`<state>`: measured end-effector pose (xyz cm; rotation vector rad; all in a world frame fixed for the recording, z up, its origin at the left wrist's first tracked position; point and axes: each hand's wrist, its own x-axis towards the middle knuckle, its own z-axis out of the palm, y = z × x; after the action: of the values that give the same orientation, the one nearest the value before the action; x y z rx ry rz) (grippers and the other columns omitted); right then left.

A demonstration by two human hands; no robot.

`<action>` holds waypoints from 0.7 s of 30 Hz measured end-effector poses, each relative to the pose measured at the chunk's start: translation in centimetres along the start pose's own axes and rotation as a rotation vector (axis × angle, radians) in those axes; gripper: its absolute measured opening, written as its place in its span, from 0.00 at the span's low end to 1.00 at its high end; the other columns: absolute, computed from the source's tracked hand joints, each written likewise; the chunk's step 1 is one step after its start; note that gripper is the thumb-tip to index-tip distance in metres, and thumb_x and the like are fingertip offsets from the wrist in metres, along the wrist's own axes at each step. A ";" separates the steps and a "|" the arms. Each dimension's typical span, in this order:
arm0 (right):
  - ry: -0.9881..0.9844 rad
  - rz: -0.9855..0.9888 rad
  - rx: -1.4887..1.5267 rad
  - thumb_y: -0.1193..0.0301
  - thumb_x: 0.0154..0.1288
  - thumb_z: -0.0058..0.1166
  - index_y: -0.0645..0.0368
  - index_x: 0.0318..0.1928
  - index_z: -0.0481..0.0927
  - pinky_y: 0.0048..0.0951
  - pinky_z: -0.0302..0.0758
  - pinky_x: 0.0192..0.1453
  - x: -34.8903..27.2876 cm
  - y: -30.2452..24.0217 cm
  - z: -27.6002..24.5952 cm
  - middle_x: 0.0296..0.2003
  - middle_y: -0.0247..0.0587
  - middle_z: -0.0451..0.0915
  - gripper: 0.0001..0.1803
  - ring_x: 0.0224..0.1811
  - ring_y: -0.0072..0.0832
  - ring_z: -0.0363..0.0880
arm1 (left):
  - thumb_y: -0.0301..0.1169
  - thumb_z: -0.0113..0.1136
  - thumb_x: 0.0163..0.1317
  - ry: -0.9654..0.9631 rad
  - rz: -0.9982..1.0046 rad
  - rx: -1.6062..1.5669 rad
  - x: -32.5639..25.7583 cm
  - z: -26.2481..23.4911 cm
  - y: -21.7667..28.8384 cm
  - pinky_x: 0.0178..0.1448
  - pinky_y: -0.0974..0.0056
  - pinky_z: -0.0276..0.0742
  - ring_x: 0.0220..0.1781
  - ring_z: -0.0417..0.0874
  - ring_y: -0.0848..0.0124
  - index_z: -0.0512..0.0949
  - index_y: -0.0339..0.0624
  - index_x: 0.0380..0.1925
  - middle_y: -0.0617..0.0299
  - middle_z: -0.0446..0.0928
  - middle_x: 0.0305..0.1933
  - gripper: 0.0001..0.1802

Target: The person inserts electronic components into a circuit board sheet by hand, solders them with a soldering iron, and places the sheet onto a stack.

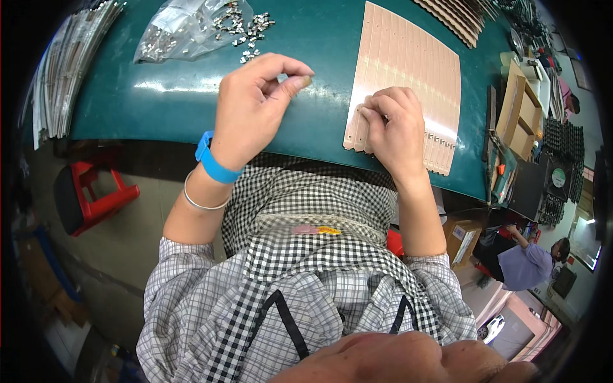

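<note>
My left hand (252, 96) is raised over the green table, thumb and forefinger closed in a pinch. Anything between those fingertips is too small to make out. My right hand (397, 124) rests at the lower part of a panel of narrow pinkish-tan strips (408, 57) laid side by side. Its thumb and fingers are pinched at the strips on the left, and what they grip is hidden. Small metal pieces (440, 140) sit in a row near the lower ends of the right-hand strips. The strips have small holes at their ends.
A clear plastic bag (182, 32) of small metal connectors lies at the back left, with loose connectors (249, 32) spilled beside it. Bundled strips (67, 70) lie at the far left. More strips (453, 19) and a cardboard tray (517, 115) are at right. A red stool (96, 195) stands left.
</note>
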<state>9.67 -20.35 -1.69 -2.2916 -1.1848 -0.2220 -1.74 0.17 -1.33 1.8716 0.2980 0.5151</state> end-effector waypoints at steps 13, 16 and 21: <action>-0.163 0.230 0.821 0.81 0.62 0.60 0.65 0.38 0.82 0.22 0.79 0.33 0.4 -3.2 -3.0 0.39 0.39 0.79 0.04 0.33 0.23 0.80 | 0.24 0.68 0.61 -0.315 -0.428 -0.895 -2.0 2.9 1.1 0.47 0.74 0.79 0.41 0.83 0.78 0.70 0.35 0.52 0.60 0.81 0.38 0.21; -0.213 0.305 0.983 0.83 0.62 0.59 0.66 0.36 0.81 0.21 0.80 0.32 0.0 -2.9 -2.9 0.39 0.38 0.79 0.02 0.33 0.21 0.79 | 0.23 0.67 0.62 -0.286 -0.418 -0.894 -2.3 3.8 0.9 0.27 0.81 0.62 0.29 0.74 0.87 0.70 0.39 0.53 0.62 0.83 0.37 0.21; -0.077 0.145 0.559 0.83 0.56 0.61 0.63 0.33 0.80 0.27 0.78 0.39 0.3 -0.8 -2.5 0.35 0.37 0.79 0.05 0.39 0.28 0.79 | 0.23 0.68 0.60 -0.172 -0.227 -0.504 -2.6 4.0 1.2 0.27 0.77 0.65 0.27 0.74 0.85 0.77 0.38 0.45 0.64 0.83 0.35 0.14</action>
<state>9.39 -21.10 0.80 -1.8873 -0.9586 0.2287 -2.15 -4.72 -1.86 1.3601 0.2359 0.2415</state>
